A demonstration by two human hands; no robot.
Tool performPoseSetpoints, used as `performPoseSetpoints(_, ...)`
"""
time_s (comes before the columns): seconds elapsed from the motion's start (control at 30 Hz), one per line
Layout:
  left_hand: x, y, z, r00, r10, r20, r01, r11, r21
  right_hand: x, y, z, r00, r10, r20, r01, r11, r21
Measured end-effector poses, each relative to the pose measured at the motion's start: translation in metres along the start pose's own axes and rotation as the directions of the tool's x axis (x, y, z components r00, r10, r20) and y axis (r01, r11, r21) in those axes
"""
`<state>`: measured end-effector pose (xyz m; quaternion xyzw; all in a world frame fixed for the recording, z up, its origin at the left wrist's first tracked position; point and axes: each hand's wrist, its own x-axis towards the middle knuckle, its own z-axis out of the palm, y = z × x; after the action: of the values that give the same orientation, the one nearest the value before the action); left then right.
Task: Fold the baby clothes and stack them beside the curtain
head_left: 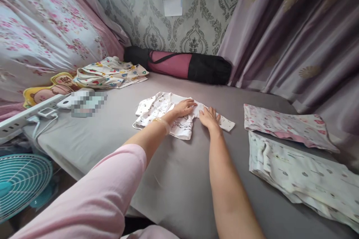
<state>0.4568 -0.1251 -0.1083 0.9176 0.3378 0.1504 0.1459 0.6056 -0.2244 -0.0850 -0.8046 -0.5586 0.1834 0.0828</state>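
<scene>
A small white baby shirt (181, 131) with a dark line print lies on the grey sheet, its left part folded inward and one sleeve stretched out to the right. My left hand (185, 107) rests flat on the middle of the shirt, fingers pointing right. Fingers spread, my right hand (209, 117) presses on the outstretched sleeve close to the shoulder. Part of the shirt is hidden beneath my left hand and wrist.
Folded printed clothes (286, 125) and a white folded pile (303, 175) lie at right. A patterned garment (109, 73) sits at back left, beside a black and maroon roll bag (174, 63). A power strip (28, 114) and blue fan (22, 183) stand left.
</scene>
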Motion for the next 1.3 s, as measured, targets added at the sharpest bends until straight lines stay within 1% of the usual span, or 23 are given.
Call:
performPoseSetpoints(0.2,-0.002,0.004,-0.002,1.000,0.016,0.012,-0.016,1.000,0.011,0.002,0.000,0.001,1.000,0.003,-0.008,-0.003,0.999,-0.038)
performPoseSetpoints(0.43,0.002,0.006,-0.003,0.997,-0.032,0.069,0.031,0.999,0.008,0.002,0.000,0.007,0.999,0.006,-0.053,-0.011,0.995,-0.099)
performPoseSetpoints(0.57,0.007,0.010,-0.015,0.992,-0.010,0.128,0.010,1.000,0.003,0.001,0.000,0.007,0.997,0.000,-0.073,-0.011,0.988,-0.153)
performPoseSetpoints(0.67,0.001,0.009,-0.033,0.991,0.026,0.132,-0.025,1.000,-0.010,0.001,0.001,0.008,0.996,-0.013,-0.091,-0.005,0.981,-0.192)
performPoseSetpoints(0.73,-0.014,0.003,-0.050,0.992,0.086,0.095,-0.080,0.995,-0.060,0.002,0.002,0.009,0.995,-0.018,-0.098,-0.003,0.978,-0.207)
performPoseSetpoints(0.8,-0.038,-0.010,-0.068,0.987,0.155,0.038,-0.148,0.979,-0.140,0.003,0.003,0.012,0.995,-0.019,-0.098,-0.003,0.976,-0.219)
performPoseSetpoints(0.83,-0.052,-0.018,-0.078,0.986,0.166,0.014,-0.162,0.974,-0.160,0.003,0.003,0.012,0.995,-0.020,-0.097,-0.003,0.974,-0.226)
performPoseSetpoints(0.9,-0.084,-0.040,-0.096,0.991,0.133,-0.033,-0.137,0.978,-0.161,0.005,0.005,0.012,0.996,-0.020,-0.092,-0.002,0.971,-0.238)
performPoseSetpoints(0.97,-0.115,-0.065,-0.111,0.997,0.056,-0.050,-0.064,0.982,-0.177,0.008,0.006,0.007,0.998,-0.013,-0.069,-0.004,0.969,-0.246)
performPoseSetpoints(1.0,-0.129,-0.078,-0.118,0.999,0.024,-0.042,-0.032,0.981,-0.189,0.010,0.007,0.002,0.999,-0.004,-0.040,-0.006,0.969,-0.248)
performPoseSetpoints(1.07,-0.153,-0.100,-0.128,1.000,0.010,0.010,-0.008,0.975,-0.222,0.016,0.005,-0.011,0.999,0.016,0.041,-0.005,0.966,-0.259)
performPoseSetpoints(1.1,-0.163,-0.108,-0.131,0.999,0.009,0.035,0.000,0.971,-0.238,0.019,0.002,-0.018,0.998,0.021,0.059,-0.004,0.962,-0.272)
performPoseSetpoints(1.13,-0.170,-0.115,-0.134,0.998,0.011,0.064,0.006,0.968,-0.252,0.022,-0.003,-0.024,0.999,0.012,0.047,0.001,0.959,-0.284)
performPoseSetpoints(1.2,-0.180,-0.121,-0.138,0.994,0.020,0.107,0.009,0.964,-0.265,0.029,-0.022,-0.033,0.996,-0.052,-0.067,0.031,0.959,-0.280)
performPoseSetpoints(1.27,-0.182,-0.122,-0.140,0.989,0.042,0.145,-0.002,0.965,-0.262,0.035,-0.051,-0.032,0.966,-0.155,-0.206,0.111,0.971,-0.212)
performPoseSetpoints(1.3,-0.181,-0.121,-0.141,0.985,0.057,0.161,-0.014,0.965,-0.261,0.038,-0.068,-0.028,0.953,-0.200,-0.230,0.167,0.974,-0.155)
